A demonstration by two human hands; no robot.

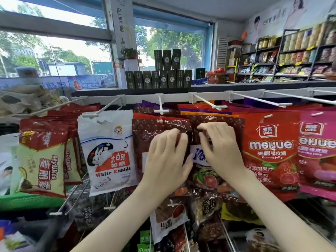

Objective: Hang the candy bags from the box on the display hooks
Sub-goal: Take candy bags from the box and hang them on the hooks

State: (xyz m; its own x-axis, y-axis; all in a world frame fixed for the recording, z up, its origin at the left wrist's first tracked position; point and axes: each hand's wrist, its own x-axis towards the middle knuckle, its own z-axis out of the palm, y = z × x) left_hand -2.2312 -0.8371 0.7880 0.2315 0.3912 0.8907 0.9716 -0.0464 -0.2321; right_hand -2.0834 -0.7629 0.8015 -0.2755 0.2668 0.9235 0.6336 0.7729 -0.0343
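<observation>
Your two hands are up at the top row of display hooks, working on the dark brown packs in the middle. Your right hand (221,151) has its fingers curled and pinches the upper part of a brown candy bag (234,128), thumb underneath and forefinger above. Your left hand (167,159) lies over the neighbouring brown bag (143,135), fingertips bent round its inner edge as if to hold it aside. How firmly it grips there is hard to say.

The brown candy bag is just beside the red Yake gummy jelly bag (269,148). The white hook tip (211,117) shows through its hang hole, so this bag looks to be on its hook already. What seems left for it is only to straighten it and let go. The neighbouring brown bag hangs on its own hook (160,121), with more packs behind it.

The rest of the row is well stocked. There is a White Rabbit bag (109,155) to the left, Mylikes bags (43,160) beyond it, and a pink gummy bag (318,151) at the far right. Below your wrists the lower hooks carry more packs, such as a white-and-brown bag (169,215).

The box you are drawing from is not in view, so you cannot tell from here how many bags remain to hang. Judging by the full hooks, much of the hanging is done. Some lower hooks near the left still show bare wire (72,200), which suggests room for more.
</observation>
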